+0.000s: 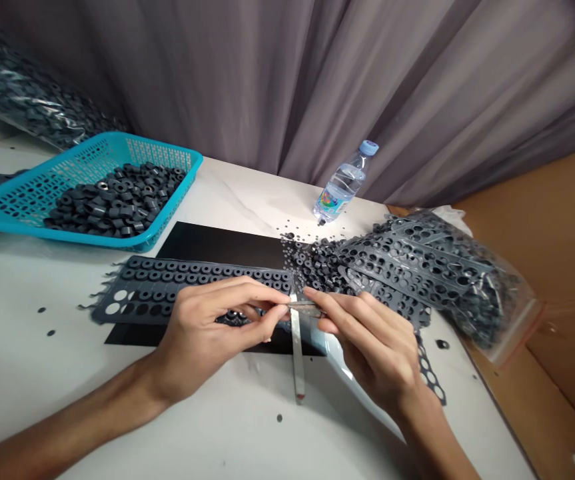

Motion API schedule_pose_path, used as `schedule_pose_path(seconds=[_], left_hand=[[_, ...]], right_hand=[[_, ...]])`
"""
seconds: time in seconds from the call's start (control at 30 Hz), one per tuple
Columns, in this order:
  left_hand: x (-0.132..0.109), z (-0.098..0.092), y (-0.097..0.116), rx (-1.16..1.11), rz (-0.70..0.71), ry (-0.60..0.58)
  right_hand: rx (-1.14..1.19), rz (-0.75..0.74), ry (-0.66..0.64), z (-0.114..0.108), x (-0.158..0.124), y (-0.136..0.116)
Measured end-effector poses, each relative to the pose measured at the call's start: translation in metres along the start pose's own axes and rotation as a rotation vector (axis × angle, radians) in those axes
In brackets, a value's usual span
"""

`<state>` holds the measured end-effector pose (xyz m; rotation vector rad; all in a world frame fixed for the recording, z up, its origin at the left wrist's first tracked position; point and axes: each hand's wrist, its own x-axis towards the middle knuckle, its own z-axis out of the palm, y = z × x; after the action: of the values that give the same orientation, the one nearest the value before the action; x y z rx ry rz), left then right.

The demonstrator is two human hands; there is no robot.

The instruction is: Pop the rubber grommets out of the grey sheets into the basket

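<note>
My left hand (217, 323) is closed in a pinch, thumb against index finger, above the right part of a dark grey rubber sheet (122, 267) with rows of ring-shaped pieces. Between both hands is a thin, greyish, narrow piece (303, 307), too small to name. My right hand (374, 340) closes its fingertips at the piece's other end. Below them, a pale flat strip (298, 360) lies on the table, pointing toward me. Under the sheet is a black mat (217, 243).
A blue basket (167, 227) of dark rings stands at left, before a large plastic bag (42, 100) of dark pieces. A water bottle (342, 183) stands at the back. To the right, a clear bag (482, 313) and punched sheets (392, 260) lie beside loose rings (312, 263).
</note>
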<state>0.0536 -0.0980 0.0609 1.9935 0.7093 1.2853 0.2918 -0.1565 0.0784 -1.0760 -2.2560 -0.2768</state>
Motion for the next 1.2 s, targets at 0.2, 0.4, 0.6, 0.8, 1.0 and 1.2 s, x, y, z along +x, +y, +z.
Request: schedule_pose_path(seconds=[0.2,0.4,0.6,0.8,1.0,1.2], left_hand=[[0.001,-0.001,-0.001,0.029,0.040,-0.009],[-0.001,-0.001,-0.001,0.015,0.027,-0.015],[0.001,0.000,0.001,-0.023,-0.065,-0.012],[0.002,0.000,0.001,-0.030,-0.098,-0.010],[0.000,-0.001,0.000,-0.071,-0.066,-0.037],[-0.003,0.000,-0.002,-0.114,-0.085,-0.056]], right_hand=[[-0.054,-0.023,0.010,0.000,0.001,0.000],[-0.045,-0.031,0.014,0.001,0.002,-0.001],[0.087,0.058,0.094,0.003,-0.001,0.002],[0.091,0.121,0.155,0.004,-0.003,0.007],[0.053,0.143,0.163,0.009,-0.003,0.008],[0.194,0.244,0.200,0.007,-0.003,0.011]])
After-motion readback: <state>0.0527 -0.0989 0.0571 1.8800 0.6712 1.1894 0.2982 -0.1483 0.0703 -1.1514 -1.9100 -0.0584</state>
